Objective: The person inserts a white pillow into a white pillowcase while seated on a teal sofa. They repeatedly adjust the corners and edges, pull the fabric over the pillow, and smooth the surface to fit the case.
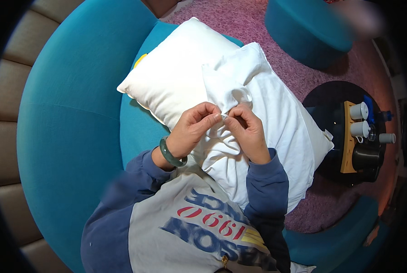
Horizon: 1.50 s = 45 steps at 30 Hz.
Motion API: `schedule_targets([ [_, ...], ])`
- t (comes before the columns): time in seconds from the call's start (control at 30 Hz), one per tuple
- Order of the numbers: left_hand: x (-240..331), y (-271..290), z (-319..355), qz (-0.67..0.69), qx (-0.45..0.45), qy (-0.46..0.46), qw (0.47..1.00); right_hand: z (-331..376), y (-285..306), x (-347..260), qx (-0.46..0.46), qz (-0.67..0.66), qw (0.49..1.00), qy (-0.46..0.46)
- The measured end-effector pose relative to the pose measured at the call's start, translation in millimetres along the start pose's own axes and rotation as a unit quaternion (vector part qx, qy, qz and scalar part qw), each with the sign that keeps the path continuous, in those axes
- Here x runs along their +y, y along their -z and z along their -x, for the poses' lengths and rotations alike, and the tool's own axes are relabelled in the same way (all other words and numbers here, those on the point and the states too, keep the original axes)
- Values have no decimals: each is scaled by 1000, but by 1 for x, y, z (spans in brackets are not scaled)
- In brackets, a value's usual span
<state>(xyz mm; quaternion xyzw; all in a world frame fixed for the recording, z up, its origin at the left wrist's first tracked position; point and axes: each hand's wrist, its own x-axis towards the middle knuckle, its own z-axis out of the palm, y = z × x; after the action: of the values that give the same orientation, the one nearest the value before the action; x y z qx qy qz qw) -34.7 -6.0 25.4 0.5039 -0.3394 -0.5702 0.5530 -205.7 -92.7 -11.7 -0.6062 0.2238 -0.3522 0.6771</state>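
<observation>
My left hand (188, 128), with a dark green bangle on the wrist, has its thumb and forefinger pinched together. Close against it, my right hand (250, 133) pinches in the same way. Between the fingertips is a small bit of a white pillowcase (281, 127); its exact part is too small to make out. The pillowcase lies bunched below my hands and spreads smooth to the right over a pillow, whose corner pokes out at the right. Behind it, a plump white pillow (176, 63) leans on the sofa seat, partly covered by the cloth.
The teal sofa (76, 109) curves round at the left, with a bit of yellow beside the far pillow. At the right, a dark round table (324, 98) bears a wooden tray (348, 154) with white mugs. A teal pouf (303, 34) stands on the purple carpet (240, 18).
</observation>
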Motion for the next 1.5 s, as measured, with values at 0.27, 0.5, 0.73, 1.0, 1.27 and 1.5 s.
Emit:
schedule_targets([
  [0.27,0,-2,-1,60,-13,-15,998,1,1,12,66,-52,996,-18],
  [0.5,-5,-3,-7,-309,0,-208,928,2,7,12,54,-138,989,-28],
  [0.73,-5,-22,-7,-345,70,-227,908,1,9,11,33,-120,992,-37],
  [1.0,-8,-20,-8,-370,62,-233,897,1,9,12,32,-108,993,-18],
  [1.27,-9,-24,-7,-285,109,-209,929,-1,9,16,35,-99,994,-7],
  [1.5,-15,-12,-14,-360,66,-295,883,0,11,11,17,-96,995,-32],
])
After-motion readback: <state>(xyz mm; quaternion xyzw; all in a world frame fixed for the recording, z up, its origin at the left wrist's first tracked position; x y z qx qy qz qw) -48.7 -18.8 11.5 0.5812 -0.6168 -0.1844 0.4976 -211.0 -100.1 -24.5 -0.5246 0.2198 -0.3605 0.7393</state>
